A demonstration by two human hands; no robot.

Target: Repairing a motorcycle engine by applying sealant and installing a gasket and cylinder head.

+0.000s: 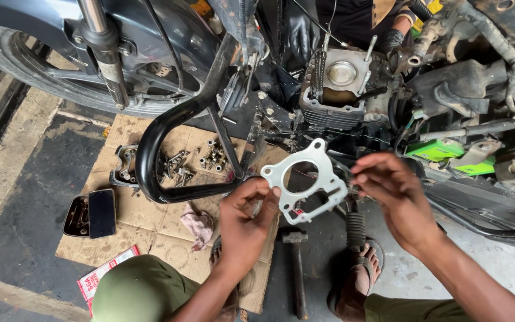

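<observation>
A thin silvery head gasket [305,179] with one large round hole and several small holes is held up in front of a motorcycle engine. My left hand [242,223] pinches its lower left edge. My right hand [397,200] is at its right edge, fingers curled toward it. Above them stands the open engine cylinder [341,77] with the piston top showing, two studs sticking up and a timing chain on its left.
A black crash guard bar [150,149] curves over cardboard [144,220] strewn with bolts [213,158] and a metal cover [123,167]. A hammer [296,262], a rag [198,226], a phone [101,211] and a green battery [436,150] lie nearby. Another person's gloved hand [391,39] is behind the engine.
</observation>
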